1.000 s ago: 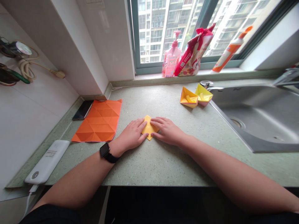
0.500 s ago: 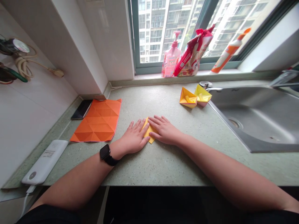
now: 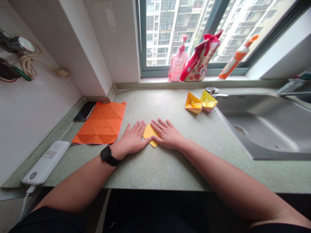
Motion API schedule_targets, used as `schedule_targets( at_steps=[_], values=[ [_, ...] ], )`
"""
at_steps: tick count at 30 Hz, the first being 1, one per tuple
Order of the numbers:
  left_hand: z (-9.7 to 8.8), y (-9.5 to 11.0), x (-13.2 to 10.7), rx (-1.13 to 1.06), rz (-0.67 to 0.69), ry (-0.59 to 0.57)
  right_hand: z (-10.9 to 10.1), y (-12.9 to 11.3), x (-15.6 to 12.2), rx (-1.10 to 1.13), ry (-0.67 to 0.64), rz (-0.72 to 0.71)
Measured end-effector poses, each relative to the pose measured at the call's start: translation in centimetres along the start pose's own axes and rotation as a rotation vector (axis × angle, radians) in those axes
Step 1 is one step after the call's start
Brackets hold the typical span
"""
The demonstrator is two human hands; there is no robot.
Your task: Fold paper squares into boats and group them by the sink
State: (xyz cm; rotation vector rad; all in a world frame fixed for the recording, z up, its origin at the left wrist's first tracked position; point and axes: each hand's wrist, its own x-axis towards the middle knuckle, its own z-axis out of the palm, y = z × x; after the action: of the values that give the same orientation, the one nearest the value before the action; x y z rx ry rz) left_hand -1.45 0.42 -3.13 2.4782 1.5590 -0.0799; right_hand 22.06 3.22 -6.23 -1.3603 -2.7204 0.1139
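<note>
A person is resting both open hands flat on a speckled stone counter (image 3: 157,171), neither hand clenched nor grasping anything. The left hand (image 3: 132,139) is lying just beside a small folded yellow paper (image 3: 148,134), while the right hand (image 3: 167,134) is spreading its fingers (image 3: 155,131) across the paper's right side, apparently keeping it from sliding. The paper is sitting flat between the hands, with open counter stretching toward the front edge. A creased orange sheet (image 3: 99,124) is lying left of the left hand, and two yellow paper boats (image 3: 193,103) are standing well ahead, near the rim of a steel sink (image 3: 223,113).
</note>
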Motion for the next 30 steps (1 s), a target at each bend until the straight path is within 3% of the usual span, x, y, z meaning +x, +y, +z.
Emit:
schedule_targets(
  at_steps=[4,9,13,22,30],
  values=[
    [-0.1,-0.4,0.0,0.011,-0.051,0.036,-0.1,-0.1,0.1,-0.007,-0.021,0.017],
    [0.0,-0.4,0.1,-0.024,0.239,0.173,-0.2,-0.3,0.1,0.002,-0.017,0.011],
    [0.5,-0.2,0.5,-0.056,0.365,0.117,-0.1,-0.4,0.0,-0.005,-0.007,0.006],
    [1.3,0.3,0.5,0.003,0.207,0.05,-0.1,-0.6,-0.3,-0.014,-0.025,0.076],
    [0.7,0.7,0.2,0.016,0.156,0.026,0.0,2.1,-1.0,0.025,0.015,0.358]
  ],
)
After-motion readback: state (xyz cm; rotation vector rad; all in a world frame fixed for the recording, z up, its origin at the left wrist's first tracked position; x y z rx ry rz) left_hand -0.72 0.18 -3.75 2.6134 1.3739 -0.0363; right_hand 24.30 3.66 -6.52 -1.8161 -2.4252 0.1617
